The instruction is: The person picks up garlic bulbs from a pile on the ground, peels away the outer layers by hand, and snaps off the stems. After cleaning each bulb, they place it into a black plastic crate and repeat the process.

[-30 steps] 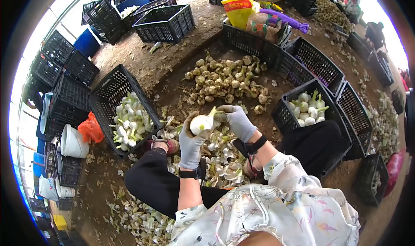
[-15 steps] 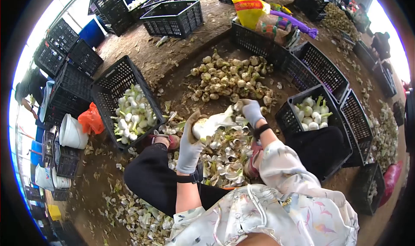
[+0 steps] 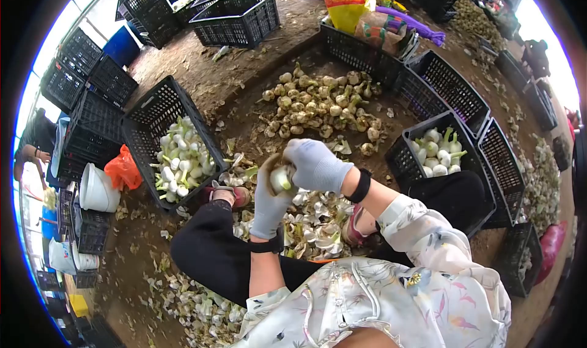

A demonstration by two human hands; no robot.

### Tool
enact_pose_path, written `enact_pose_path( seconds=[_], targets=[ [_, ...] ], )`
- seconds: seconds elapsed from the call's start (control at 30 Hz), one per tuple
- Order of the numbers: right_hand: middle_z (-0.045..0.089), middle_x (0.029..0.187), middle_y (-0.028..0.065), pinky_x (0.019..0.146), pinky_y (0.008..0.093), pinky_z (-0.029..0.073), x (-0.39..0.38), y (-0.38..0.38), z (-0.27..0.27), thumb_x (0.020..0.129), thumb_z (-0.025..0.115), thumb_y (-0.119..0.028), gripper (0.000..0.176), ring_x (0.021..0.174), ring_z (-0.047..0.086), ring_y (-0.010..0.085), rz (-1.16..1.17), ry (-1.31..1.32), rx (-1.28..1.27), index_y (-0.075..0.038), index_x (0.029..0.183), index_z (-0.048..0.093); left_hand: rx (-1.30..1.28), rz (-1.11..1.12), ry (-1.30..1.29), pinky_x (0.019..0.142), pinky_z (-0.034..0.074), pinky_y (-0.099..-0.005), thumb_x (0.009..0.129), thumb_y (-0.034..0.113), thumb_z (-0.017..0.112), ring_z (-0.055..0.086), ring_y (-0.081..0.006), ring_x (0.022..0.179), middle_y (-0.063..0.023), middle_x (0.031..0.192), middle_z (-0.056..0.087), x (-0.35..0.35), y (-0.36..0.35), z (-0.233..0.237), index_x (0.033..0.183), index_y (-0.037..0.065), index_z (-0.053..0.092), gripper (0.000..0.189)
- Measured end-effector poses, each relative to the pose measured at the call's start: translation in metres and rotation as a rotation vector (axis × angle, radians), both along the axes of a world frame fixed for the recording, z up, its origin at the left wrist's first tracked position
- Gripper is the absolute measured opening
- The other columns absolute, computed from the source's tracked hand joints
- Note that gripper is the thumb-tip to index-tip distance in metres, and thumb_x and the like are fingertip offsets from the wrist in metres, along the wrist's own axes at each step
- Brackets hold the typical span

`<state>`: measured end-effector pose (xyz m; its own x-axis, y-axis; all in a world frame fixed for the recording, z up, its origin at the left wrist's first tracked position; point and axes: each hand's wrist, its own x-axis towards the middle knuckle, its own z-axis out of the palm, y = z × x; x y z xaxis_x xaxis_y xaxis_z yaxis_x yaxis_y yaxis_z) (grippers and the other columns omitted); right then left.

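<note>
Two gloved hands close on one pale bulb (image 3: 282, 178). The left hand (image 3: 269, 206) cups it from below with the fingers wrapped round, and the right hand (image 3: 317, 164) curls tight over its top. Just under the bulb lies a heap of peelings (image 3: 318, 226). Beyond the bulb is a pile of unpeeled bulbs (image 3: 318, 106). Left of the bulb stands a black crate (image 3: 153, 113) holding white ones.

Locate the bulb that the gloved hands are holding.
In the head view, the bulb sits centre frame, clasped between the left hand and right hand, above the heap of peelings.
</note>
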<state>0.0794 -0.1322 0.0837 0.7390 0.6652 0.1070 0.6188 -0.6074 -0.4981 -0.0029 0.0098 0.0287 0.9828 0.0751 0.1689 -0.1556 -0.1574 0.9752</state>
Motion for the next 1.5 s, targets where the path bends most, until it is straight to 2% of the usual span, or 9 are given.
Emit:
enact_pose_path(
  seconds=[0.43, 0.7, 0.73, 0.8, 1.17, 1.23, 1.3, 1.37, 1.5],
  targets=[
    [0.063, 0.094, 0.0219, 0.083, 0.0429, 0.049, 0.011, -0.001, -0.068, 0.078, 0.060, -0.011, 0.017, 0.094, 0.061, 0.0387, -0.604, 0.177, 0.466, 0.002, 0.087, 0.065, -0.802, 0.250, -0.033, 0.098, 0.049, -0.0348, 0.093, 0.013, 0.066, 0.059, -0.0207, 0.111, -0.0117, 0.124, 0.061, -0.001, -0.003, -0.018, 0.122, -0.003, 0.059, 0.034],
    [0.066, 0.117, 0.0200, 0.091, 0.0373, 0.051, 0.029, -0.046, -0.120, 0.086, 0.066, -0.028, 0.041, 0.104, 0.066, 0.0314, -0.409, 0.439, -0.144, -0.004, 0.119, 0.066, -1.501, -0.126, -0.089, 0.107, 0.039, -0.0515, 0.099, 0.026, 0.051, 0.049, -0.0334, 0.127, -0.0150, 0.136, 0.055, 0.004, 0.008, -0.009, 0.133, 0.007, 0.053, 0.039],
    [0.065, 0.122, 0.0144, 0.088, 0.0331, 0.052, 0.013, -0.033, -0.109, 0.089, 0.067, -0.025, 0.053, 0.101, 0.067, 0.0248, -0.330, 0.797, 0.658, -0.005, 0.136, 0.053, -1.504, -0.135, -0.091, 0.108, 0.038, -0.0500, 0.100, 0.029, 0.049, 0.048, -0.0310, 0.129, -0.0120, 0.137, 0.054, 0.007, 0.008, -0.013, 0.135, 0.007, 0.052, 0.041],
    [0.054, 0.139, 0.0114, 0.091, 0.0287, 0.050, -0.007, -0.022, -0.041, 0.089, 0.068, -0.015, 0.068, 0.110, 0.061, 0.0192, -0.040, 0.927, 0.831, -0.009, 0.149, 0.035, -1.423, -0.146, -0.089, 0.109, 0.038, -0.0458, 0.101, 0.031, 0.046, 0.046, -0.0270, 0.131, -0.0090, 0.138, 0.054, 0.009, 0.006, -0.025, 0.137, 0.007, 0.051, 0.043],
    [0.071, 0.084, 0.0163, 0.073, 0.0346, 0.051, -0.010, -0.007, -0.094, 0.082, 0.070, -0.012, 0.024, 0.075, 0.064, 0.0190, 0.208, 0.788, 0.461, -0.002, 0.104, 0.069, -0.913, 0.336, 0.074, 0.093, 0.051, -0.0461, 0.101, 0.034, 0.050, 0.060, -0.0257, 0.110, -0.0079, 0.121, 0.063, 0.044, 0.028, -0.117, 0.120, 0.011, 0.059, 0.031],
    [0.070, 0.087, 0.0169, 0.075, 0.0359, 0.052, -0.003, -0.017, -0.121, 0.082, 0.069, -0.017, 0.022, 0.078, 0.066, 0.0229, 0.238, 0.844, 0.404, -0.002, 0.099, 0.070, -1.554, 0.537, 0.168, 0.093, 0.052, -0.0501, 0.100, 0.030, 0.050, 0.060, -0.0303, 0.110, -0.0125, 0.122, 0.062, 0.070, 0.081, -0.150, 0.124, 0.007, 0.057, 0.034],
    [0.070, 0.093, 0.0184, 0.079, 0.0392, 0.053, 0.025, -0.049, -0.161, 0.081, 0.070, -0.023, 0.026, 0.085, 0.068, 0.0315, -0.127, 0.497, 0.020, -0.002, 0.096, 0.069, -0.406, 0.681, 0.085, 0.096, 0.051, -0.0474, 0.100, 0.040, 0.050, 0.060, -0.0296, 0.111, -0.0178, 0.124, 0.060, 0.081, 0.083, -0.100, 0.131, -0.005, 0.048, 0.054],
    [0.068, 0.090, 0.0207, 0.077, 0.0424, 0.053, 0.068, -0.097, -0.200, 0.076, 0.065, -0.018, 0.025, 0.085, 0.066, 0.0395, -0.750, 0.341, -0.006, 0.000, 0.095, 0.066, -1.401, 0.592, -0.251, 0.094, 0.052, -0.0468, 0.100, 0.042, 0.047, 0.062, -0.0311, 0.107, -0.0231, 0.124, 0.058, 0.096, 0.083, -0.010, 0.135, -0.009, 0.042, 0.062],
    [0.066, 0.091, 0.0274, 0.075, 0.0457, 0.053, 0.099, -0.166, -0.261, 0.074, 0.075, -0.027, 0.035, 0.092, 0.066, 0.0393, -1.308, 0.300, 0.080, -0.008, 0.103, 0.069, -1.271, 0.246, -0.169, 0.098, 0.050, -0.0459, 0.090, 0.027, 0.063, 0.059, -0.0321, 0.110, -0.0191, 0.120, 0.060, 0.101, 0.095, -0.033, 0.124, -0.001, 0.054, 0.045]
  ],
)
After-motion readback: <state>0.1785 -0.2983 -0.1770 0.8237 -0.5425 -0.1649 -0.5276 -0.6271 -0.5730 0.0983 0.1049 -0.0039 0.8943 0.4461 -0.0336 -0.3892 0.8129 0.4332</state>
